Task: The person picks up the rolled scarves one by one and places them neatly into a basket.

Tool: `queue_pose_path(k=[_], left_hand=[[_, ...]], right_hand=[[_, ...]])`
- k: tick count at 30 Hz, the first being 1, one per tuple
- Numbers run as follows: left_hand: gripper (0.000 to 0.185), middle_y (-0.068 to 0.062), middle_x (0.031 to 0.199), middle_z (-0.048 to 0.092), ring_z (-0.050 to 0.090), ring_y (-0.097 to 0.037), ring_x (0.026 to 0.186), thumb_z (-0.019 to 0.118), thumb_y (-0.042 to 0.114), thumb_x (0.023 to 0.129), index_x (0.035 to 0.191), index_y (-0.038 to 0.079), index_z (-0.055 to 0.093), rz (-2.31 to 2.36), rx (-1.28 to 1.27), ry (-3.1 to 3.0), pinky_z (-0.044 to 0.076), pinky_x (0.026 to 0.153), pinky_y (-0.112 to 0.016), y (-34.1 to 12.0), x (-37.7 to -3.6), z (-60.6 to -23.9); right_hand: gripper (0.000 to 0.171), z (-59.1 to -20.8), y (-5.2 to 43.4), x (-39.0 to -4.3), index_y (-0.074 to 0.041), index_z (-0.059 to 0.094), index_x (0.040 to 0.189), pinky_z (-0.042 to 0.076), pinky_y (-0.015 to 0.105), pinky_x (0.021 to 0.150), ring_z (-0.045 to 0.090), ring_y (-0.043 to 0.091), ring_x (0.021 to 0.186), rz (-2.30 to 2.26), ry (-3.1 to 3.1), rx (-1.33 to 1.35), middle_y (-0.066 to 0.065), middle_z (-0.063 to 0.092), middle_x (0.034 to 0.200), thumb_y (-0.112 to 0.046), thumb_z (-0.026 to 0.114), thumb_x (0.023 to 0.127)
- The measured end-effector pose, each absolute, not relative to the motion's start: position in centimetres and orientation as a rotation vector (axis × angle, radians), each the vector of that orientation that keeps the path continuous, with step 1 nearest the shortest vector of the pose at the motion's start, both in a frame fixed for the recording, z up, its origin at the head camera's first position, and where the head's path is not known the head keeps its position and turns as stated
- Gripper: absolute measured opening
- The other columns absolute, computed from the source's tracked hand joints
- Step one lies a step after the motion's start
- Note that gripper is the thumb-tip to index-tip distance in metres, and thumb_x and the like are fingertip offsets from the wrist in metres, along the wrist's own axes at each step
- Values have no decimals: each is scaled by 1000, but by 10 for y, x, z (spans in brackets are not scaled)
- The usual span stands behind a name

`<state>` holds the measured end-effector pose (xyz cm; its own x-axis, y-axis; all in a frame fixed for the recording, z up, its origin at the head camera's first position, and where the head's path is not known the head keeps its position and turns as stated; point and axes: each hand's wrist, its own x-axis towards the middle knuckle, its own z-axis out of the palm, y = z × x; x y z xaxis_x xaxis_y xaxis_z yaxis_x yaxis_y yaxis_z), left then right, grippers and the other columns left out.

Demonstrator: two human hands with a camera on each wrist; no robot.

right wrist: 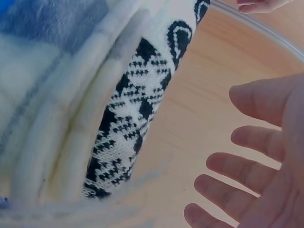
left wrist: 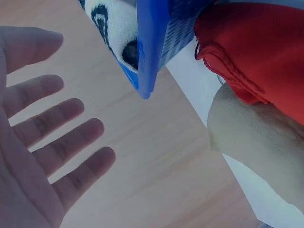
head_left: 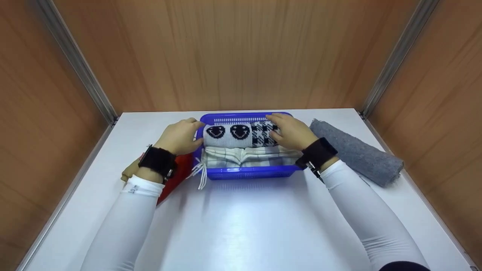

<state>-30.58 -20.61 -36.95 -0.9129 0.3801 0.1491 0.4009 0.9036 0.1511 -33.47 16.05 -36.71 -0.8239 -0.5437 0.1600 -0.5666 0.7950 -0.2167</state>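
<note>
A blue plastic basket [head_left: 246, 172] stands on the white table. In it lies a folded cream plaid cloth [head_left: 244, 156] with a rolled grey-and-black knit [head_left: 229, 135] bearing smiley faces at the back. My left hand [head_left: 182, 134] is at the roll's left end, over the basket's rim. My right hand [head_left: 288, 131] is at its checked right end. In the left wrist view the left hand [left wrist: 57, 137] has straight, spread fingers, apart from the basket [left wrist: 149, 47]. In the right wrist view the right hand [right wrist: 247, 152] is likewise open, a gap away from the knit [right wrist: 137, 109].
A rolled grey towel [head_left: 357, 152] lies right of the basket. A red cloth [head_left: 175, 177] and a beige item [head_left: 130, 171] lie to its left, under my left wrist. Wooden walls enclose the table on three sides.
</note>
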Motion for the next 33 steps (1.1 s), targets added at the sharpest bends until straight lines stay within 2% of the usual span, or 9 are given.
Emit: queue_pose_path(k=[9,18,24,29,33], left_hand=[[54,-25,139,69,70,-47,123,75,26,98,144,-1,65,-250,-628,-2884,58,103,-65,-205,-285,-375],[54,-26,139,69,68,-47,127,74,27,97,142,-2,66,-258,-638,-2813,54,110,-62,-206,-272,-383],[53,-26,138,69,69,-47,125,73,29,98,141,-2,67,-288,-622,-2767,57,104,-62,-208,-262,-393],[54,-23,138,70,69,-45,126,73,33,98,140,-1,68,-354,-632,-2733,58,103,-61,-209,-255,-404],[55,-22,135,71,70,-43,124,75,36,97,138,-1,69,-397,-662,-2703,58,103,-60,-209,-250,-412]], right_hand=[[63,-375,158,-319,-2,50,161,38,58,128,47,44,154,448,-2815,878,26,50,164,-27,69,105],[70,-379,153,-302,-2,52,159,39,58,128,49,46,152,486,-2715,873,27,53,161,-35,75,102],[76,-386,151,-292,-3,49,162,36,61,129,46,47,154,544,-2699,858,27,51,162,-41,75,101],[77,-396,149,-286,-3,50,161,36,60,129,46,47,154,589,-2667,866,26,51,163,-41,77,100],[76,-405,148,-280,-3,50,161,35,65,128,44,48,155,616,-2695,861,26,49,164,-39,78,99]])
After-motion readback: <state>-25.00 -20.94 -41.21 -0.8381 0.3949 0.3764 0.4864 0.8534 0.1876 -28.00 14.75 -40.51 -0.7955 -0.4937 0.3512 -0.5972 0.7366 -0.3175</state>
